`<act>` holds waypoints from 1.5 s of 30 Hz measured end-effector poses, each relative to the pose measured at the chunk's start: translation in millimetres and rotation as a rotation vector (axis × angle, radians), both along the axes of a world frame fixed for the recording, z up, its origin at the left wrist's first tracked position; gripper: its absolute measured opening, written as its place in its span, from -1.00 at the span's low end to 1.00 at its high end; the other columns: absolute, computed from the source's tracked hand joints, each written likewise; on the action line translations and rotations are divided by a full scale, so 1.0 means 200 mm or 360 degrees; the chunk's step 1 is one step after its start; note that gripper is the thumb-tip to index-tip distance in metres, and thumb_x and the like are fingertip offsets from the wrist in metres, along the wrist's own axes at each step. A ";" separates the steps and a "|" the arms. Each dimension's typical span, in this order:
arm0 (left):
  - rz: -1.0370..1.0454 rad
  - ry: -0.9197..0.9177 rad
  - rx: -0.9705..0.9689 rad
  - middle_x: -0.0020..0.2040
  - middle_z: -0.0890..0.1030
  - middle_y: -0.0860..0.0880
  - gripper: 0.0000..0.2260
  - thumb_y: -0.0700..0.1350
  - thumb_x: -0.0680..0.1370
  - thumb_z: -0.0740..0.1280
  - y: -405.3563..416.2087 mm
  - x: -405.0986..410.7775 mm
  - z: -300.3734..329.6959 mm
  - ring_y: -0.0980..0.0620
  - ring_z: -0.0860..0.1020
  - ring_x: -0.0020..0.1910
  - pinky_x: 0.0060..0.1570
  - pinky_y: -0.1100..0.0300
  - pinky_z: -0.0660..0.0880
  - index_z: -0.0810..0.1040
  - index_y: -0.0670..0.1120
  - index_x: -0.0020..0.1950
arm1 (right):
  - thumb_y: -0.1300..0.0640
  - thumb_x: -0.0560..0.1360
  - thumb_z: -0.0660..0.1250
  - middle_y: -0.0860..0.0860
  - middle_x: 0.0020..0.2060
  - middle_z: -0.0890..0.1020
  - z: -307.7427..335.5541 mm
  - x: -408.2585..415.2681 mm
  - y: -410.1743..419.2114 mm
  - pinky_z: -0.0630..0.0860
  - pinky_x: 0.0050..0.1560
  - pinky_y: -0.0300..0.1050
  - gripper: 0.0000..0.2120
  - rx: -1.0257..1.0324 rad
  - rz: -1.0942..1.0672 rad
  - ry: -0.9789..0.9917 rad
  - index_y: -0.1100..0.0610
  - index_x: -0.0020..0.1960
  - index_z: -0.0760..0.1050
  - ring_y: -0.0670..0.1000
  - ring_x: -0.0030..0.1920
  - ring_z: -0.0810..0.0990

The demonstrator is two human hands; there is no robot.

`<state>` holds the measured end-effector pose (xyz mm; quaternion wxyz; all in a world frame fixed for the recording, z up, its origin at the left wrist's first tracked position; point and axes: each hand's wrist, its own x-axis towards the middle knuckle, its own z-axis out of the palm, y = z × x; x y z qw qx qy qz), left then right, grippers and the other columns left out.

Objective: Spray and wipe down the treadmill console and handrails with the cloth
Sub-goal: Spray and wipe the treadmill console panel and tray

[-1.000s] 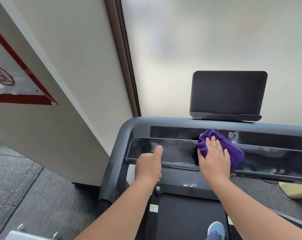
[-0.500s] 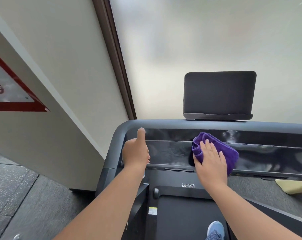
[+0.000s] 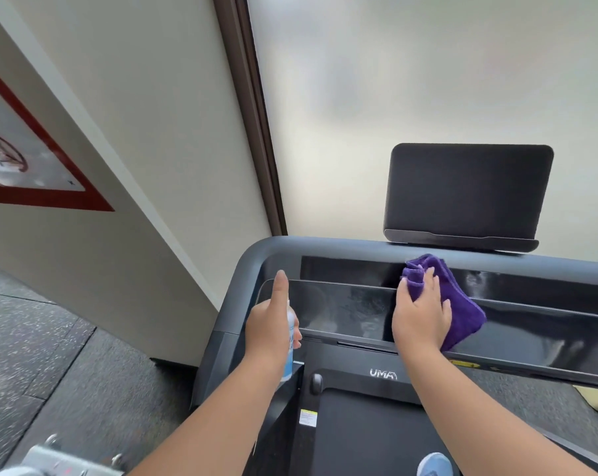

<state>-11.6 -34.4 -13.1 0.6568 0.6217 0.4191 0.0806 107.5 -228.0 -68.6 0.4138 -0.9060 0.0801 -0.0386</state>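
The left hand (image 3: 272,333) curls around a spray bottle (image 3: 290,348), thumb raised straight, just at the left end of the treadmill console (image 3: 345,307). The right hand (image 3: 419,314) lies with fingers spread, pressing a purple cloth (image 3: 459,304) onto the console's glossy black panel below the dark screen (image 3: 467,190).

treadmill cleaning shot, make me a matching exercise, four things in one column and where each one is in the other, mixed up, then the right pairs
Things:
1. purple cloth
2. spray bottle
3. dark screen
4. blue shoe

Places:
A. standing on top of the console's far edge
B. at the bottom edge, on the treadmill belt
C. under the right hand, on the glossy console panel
D. gripped in the left hand, by the console's left end

Pairs: 1-C, 2-D, 3-A, 4-B
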 end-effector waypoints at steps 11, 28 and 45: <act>0.0066 0.0027 0.0023 -0.46 0.50 -0.09 -0.27 0.66 0.34 0.21 0.04 -0.06 -0.02 -0.03 0.48 -0.52 -0.31 0.07 0.56 0.40 -0.01 -0.53 | -0.12 0.68 0.16 -0.14 0.61 0.28 -0.03 -0.03 0.31 -0.15 0.52 -0.30 -0.49 -0.0087 0.1223 0.0037 -0.11 0.61 0.27 -0.10 0.60 0.15; 0.0038 0.0048 0.0011 -0.46 0.47 -0.09 -0.29 0.53 0.54 0.19 0.01 -0.01 -0.04 -0.01 0.44 -0.52 -0.37 0.15 0.53 0.38 -0.12 -0.36 | 0.04 0.69 0.23 -0.14 0.60 0.29 0.00 -0.11 -0.19 0.04 0.62 -0.04 -0.51 -0.0270 0.0621 -0.0054 -0.01 0.61 0.31 -0.08 0.61 0.21; -0.0073 -0.0168 0.0005 -0.39 0.43 -0.18 -0.26 0.54 0.50 0.19 0.14 -0.22 0.00 -0.07 0.44 -0.47 -0.37 0.15 0.50 0.41 -0.18 -0.30 | -0.06 0.70 0.17 -0.11 0.64 0.19 0.01 -0.11 0.63 -0.18 0.54 -0.18 -0.48 -0.0009 0.1223 0.0193 -0.07 0.64 0.21 0.01 0.65 0.03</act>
